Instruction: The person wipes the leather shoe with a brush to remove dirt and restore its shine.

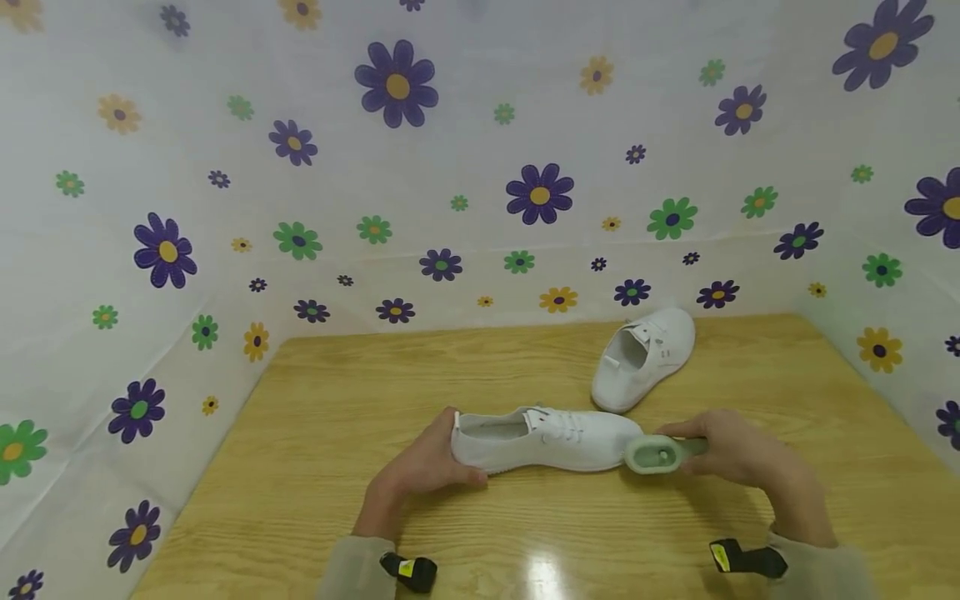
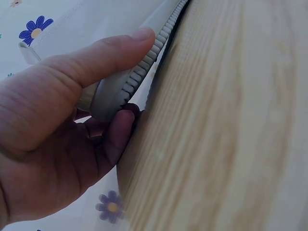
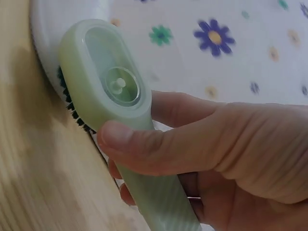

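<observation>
A white lace-up shoe (image 1: 585, 442) lies sole down on the wooden table, its toe pointing right. My left hand (image 1: 427, 458) grips it by the heel; in the left wrist view the thumb of the left hand (image 2: 62, 110) presses the side just above the ribbed sole edge (image 2: 144, 67). My right hand (image 1: 738, 450) holds a pale green scrub brush (image 1: 654, 455) by its handle. The brush head is at the shoe's toe. Seen from the right wrist, the brush (image 3: 106, 77) has dark bristles and a clear-windowed head, and the right hand (image 3: 216, 144) wraps its handle.
A second white shoe (image 1: 647, 354) rests farther back, right of centre, close behind the first shoe's toe. The wood-grain table (image 1: 300, 533) meets a flower-printed white cloth (image 1: 465, 150) at the back and on both sides. Black straps with small devices (image 1: 408, 572) sit on both wrists.
</observation>
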`<state>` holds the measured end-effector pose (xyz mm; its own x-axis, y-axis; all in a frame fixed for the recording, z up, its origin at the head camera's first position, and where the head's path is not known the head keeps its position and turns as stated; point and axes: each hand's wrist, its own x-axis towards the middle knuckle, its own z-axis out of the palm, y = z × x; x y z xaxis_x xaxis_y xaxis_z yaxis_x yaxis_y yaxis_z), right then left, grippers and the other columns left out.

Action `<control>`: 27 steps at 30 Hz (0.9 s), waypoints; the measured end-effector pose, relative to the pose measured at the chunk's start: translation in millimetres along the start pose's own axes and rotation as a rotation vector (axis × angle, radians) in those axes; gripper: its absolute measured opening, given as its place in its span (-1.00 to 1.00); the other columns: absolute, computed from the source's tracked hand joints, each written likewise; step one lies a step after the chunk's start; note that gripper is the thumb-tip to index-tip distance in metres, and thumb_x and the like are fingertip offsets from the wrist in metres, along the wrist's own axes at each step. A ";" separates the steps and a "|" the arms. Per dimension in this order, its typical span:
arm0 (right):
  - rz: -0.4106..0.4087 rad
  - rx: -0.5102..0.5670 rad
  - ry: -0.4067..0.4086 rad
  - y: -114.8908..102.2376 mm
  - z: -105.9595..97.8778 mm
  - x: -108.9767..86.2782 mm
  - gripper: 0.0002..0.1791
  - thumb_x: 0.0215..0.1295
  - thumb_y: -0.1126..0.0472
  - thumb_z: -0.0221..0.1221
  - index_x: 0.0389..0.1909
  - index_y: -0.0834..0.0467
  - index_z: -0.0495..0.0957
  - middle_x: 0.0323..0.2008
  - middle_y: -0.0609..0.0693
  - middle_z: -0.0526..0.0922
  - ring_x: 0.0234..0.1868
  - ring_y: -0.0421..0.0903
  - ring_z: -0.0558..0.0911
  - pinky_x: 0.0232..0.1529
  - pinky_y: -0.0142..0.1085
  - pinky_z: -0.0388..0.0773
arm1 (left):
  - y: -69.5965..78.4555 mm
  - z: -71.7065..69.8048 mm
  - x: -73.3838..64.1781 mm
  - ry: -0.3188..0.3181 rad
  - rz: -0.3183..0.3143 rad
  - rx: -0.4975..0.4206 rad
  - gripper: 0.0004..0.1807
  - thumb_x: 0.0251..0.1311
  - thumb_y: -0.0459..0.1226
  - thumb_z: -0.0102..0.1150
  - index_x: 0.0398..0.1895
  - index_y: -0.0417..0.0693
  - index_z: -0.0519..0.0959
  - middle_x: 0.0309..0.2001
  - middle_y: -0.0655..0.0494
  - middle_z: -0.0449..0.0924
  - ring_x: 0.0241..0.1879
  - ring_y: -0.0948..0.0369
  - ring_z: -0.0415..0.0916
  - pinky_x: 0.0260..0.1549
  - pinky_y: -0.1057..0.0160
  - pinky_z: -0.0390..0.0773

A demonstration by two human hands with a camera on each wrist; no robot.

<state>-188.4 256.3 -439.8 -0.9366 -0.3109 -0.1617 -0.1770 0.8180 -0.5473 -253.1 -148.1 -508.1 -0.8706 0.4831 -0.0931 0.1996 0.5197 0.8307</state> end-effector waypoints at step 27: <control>-0.096 0.085 0.029 15.1 -3.4 -3.4 -0.43 0.16 0.25 0.38 0.22 0.26 0.55 0.05 0.18 0.64 -0.09 -0.02 0.51 -0.12 -0.18 0.49 | 1.4 -5.2 -2.6 -0.038 -0.024 -0.069 -0.09 -0.11 -0.22 0.59 0.28 -0.13 0.22 0.10 -0.01 0.46 -0.03 0.11 0.43 0.01 0.11 0.43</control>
<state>-188.9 271.4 -444.8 -0.9250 -0.3709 -0.0819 -0.2414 0.7406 -0.6271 -252.8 -152.3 -503.9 -0.8569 0.4981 -0.1326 0.1464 0.4818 0.8640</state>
